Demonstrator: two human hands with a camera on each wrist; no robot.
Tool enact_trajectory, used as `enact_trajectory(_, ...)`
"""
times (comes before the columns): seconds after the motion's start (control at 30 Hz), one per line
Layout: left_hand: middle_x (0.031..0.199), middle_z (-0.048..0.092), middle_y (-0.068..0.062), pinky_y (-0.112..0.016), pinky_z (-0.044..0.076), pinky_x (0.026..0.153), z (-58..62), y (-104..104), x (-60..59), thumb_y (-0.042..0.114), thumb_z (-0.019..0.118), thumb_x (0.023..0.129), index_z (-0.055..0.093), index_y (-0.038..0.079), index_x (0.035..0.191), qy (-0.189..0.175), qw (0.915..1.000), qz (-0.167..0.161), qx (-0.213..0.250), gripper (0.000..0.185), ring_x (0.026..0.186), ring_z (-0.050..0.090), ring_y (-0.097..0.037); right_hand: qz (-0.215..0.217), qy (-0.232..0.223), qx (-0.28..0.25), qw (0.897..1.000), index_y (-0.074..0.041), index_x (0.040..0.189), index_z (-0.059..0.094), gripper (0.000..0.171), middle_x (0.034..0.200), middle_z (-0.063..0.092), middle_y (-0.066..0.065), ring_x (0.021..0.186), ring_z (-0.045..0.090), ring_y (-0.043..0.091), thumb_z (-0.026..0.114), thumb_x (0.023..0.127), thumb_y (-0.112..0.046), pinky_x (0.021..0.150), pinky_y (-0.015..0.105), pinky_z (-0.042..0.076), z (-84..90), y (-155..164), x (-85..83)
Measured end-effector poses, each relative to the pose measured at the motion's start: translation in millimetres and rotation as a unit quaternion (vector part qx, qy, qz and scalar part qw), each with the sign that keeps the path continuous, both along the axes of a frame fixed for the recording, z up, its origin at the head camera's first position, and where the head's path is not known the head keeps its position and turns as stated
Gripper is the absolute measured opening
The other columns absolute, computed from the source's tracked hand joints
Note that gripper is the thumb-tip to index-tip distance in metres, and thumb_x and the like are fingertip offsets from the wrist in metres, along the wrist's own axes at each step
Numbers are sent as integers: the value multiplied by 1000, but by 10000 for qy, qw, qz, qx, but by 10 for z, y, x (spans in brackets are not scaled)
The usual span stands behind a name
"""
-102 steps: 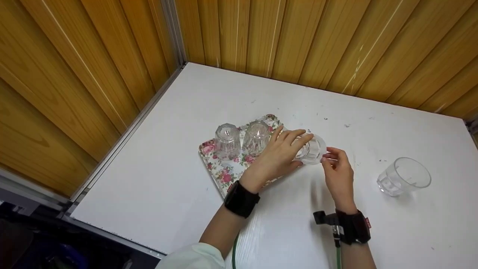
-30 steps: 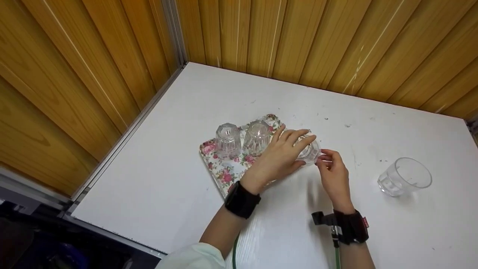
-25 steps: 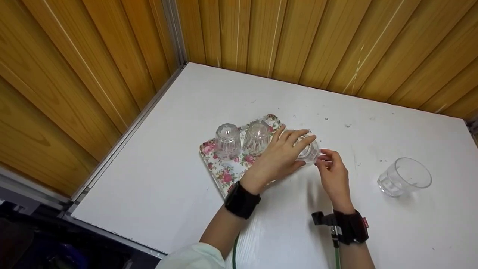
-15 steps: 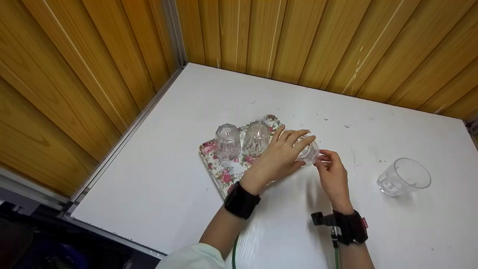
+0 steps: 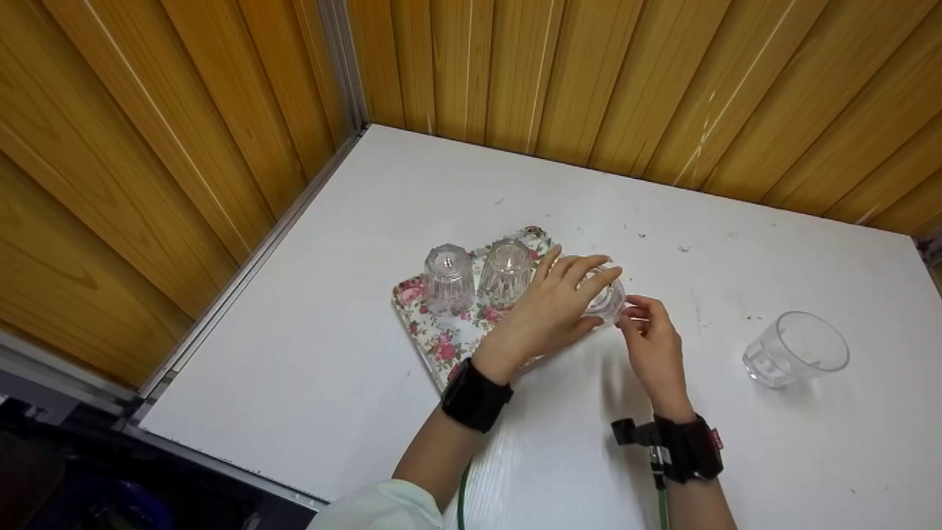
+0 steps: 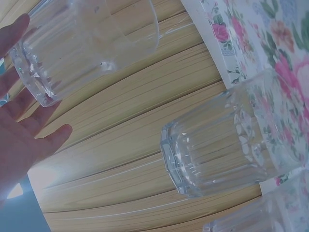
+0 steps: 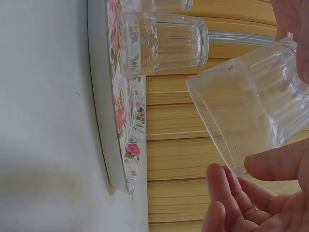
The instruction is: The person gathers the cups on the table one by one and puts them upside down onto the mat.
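Observation:
In the head view my left hand (image 5: 548,305) grips a clear drinking glass (image 5: 608,300) from above, fingers spread round its base end. Thumb and fingers of my right hand (image 5: 657,346) pinch the same glass at its rim. The right wrist view shows this glass (image 7: 241,104) tilted, mouth down, raised off the flowered tray (image 5: 444,346) by the tray's right side. Upside down on the tray stand two more faceted glasses, one at the left (image 5: 449,278) and another in the middle (image 5: 506,271). My left hand and forearm hide part of the tray.
Further right on the white table (image 5: 294,346) another clear glass (image 5: 795,350) stands mouth up. Wood-patterned panels (image 5: 589,81) rise behind and at the left of the table. A green cable (image 5: 462,493) runs by the left forearm.
Over the last few seconds the right hand has shifted a little left with the glass rim, and the glass tips further mouth down. The left hand has hardly moved; the other glasses stay put.

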State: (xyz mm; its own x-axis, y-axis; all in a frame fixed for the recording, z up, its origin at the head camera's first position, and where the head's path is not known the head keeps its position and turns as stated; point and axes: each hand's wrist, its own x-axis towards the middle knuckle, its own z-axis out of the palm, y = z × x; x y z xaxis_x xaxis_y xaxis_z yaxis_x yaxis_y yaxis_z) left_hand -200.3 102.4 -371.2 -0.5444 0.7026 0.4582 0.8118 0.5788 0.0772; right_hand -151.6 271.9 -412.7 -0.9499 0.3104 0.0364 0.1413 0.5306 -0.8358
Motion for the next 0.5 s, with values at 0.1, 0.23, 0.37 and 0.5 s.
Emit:
enact_trajectory(0.1, 138, 40, -1, -43, 14, 113, -6, -2, -3, 38, 64, 82, 40, 19, 136, 1, 10000, 2, 0, 62, 123, 40, -17, -9, -11, -16, 10000, -4, 123, 48, 32, 108, 57, 13, 88, 55, 15, 51, 92, -9, 70, 17, 41, -13, -7, -6)
enact_trajectory(0.23, 139, 39, -1, -43, 14, 113, 2, 1, 0, 38, 64, 82, 40, 20, 136, 3, 10000, 32, -11, 62, 123, 40, -17, -9, -17, 30, 10000, -4, 123, 48, 32, 108, 57, 13, 89, 55, 17, 50, 92, -9, 70, 18, 41, -21, -6, -10)
enact_trajectory(0.37, 138, 40, 0, -43, 14, 113, 2, 4, 6, 37, 65, 82, 39, 20, 135, -23, 10000, 38, 51, 62, 122, 41, -17, 16, -55, 112, 9999, -5, 124, 47, 33, 109, 58, 12, 90, 56, 17, 50, 92, -10, 69, 20, 42, -28, -4, -12)
enact_trajectory(0.5, 138, 40, 0, -43, 13, 113, 0, 4, 11, 37, 65, 82, 39, 19, 136, -10, 10000, 41, 59, 62, 122, 41, -17, 49, -60, 91, 9999, -5, 124, 47, 33, 110, 59, 13, 93, 57, 20, 50, 92, -10, 70, 20, 42, -29, -6, -9)
